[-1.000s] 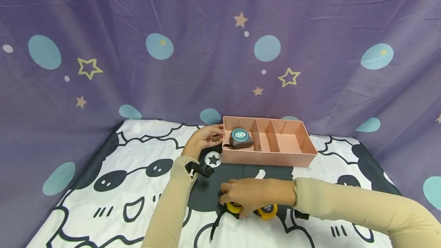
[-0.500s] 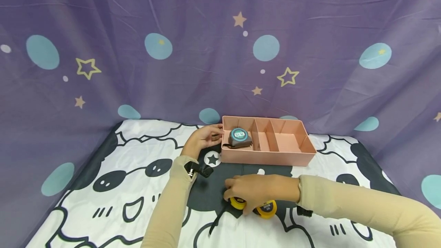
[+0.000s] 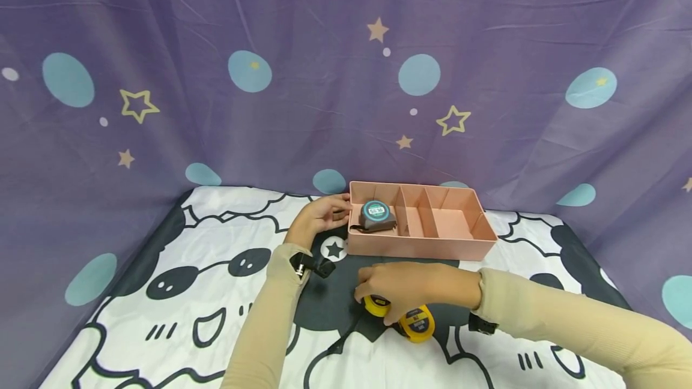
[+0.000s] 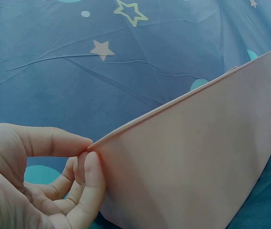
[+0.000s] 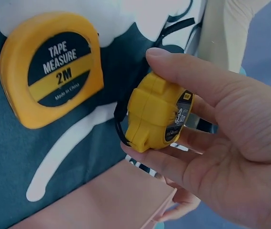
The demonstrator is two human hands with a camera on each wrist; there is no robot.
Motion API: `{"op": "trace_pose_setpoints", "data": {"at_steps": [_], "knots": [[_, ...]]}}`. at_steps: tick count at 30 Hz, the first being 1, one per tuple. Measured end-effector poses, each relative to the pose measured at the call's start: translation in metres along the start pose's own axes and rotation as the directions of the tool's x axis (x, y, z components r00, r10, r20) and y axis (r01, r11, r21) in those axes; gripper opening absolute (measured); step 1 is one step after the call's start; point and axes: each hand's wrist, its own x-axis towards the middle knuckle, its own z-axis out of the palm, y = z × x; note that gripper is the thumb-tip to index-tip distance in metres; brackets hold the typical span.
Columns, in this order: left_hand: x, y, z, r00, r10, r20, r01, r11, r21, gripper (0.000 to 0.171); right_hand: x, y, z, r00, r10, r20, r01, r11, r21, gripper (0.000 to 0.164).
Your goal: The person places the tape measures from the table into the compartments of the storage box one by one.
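Observation:
My right hand [image 3: 400, 287] grips a small yellow tape measure [image 5: 156, 114] with a black wrist strap, thumb on one side and fingers on the other. Beside it on the cloth lies a second, orange-yellow tape measure [image 5: 54, 69] labelled 2M, seen also in the head view just right of my fingers. My left hand [image 3: 323, 216] pinches the left end of the pink divided box [image 3: 421, 248] at its rim, between thumb and fingers in the left wrist view. A grey tape measure [image 3: 377, 216] with a blue ring sits in the box's left compartment.
The box's middle compartment [image 3: 417, 215] and right compartment [image 3: 454, 221] lie behind thin dividers. A cloth [image 3: 205, 311] with black and white cartoon print covers the table. Behind the box hangs a purple curtain [image 3: 324, 107] with stars.
My right hand has lifted the yellow tape measure slightly and moved it up and right in the head view, its strap trailing. The left hand and the box have stayed in place.

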Motion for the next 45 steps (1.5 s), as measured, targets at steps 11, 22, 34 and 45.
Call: {"op": "trace_pose_setpoints", "data": {"at_steps": [11, 22, 34, 45], "knots": [[-0.001, 0.001, 0.000, 1.000, -0.006, 0.002, 0.006, 1.000, -0.008, 0.026, -0.012, 0.006, -0.015, 0.999, 0.037, -0.026, -0.036, 0.999, 0.037, 0.057], [-0.001, 0.000, 0.000, 1.000, -0.009, 0.004, 0.009, 1.000, -0.010, 0.031, -0.023, 0.012, -0.032, 0.996, 0.088, -0.028, -0.086, 0.994, 0.074, 0.056], [-0.002, 0.001, 0.000, 1.000, -0.009, 0.018, 0.009, 1.000, -0.006, 0.026, -0.032, 0.019, -0.046, 0.992, 0.129, -0.015, -0.126, 0.984, 0.125, 0.056], [0.000, 0.001, 0.000, 0.999, -0.006, 0.033, 0.008, 0.999, -0.037, 0.030, -0.042, 0.025, -0.063, 0.990, 0.138, -0.007, -0.135, 0.978, 0.158, 0.057]]}}
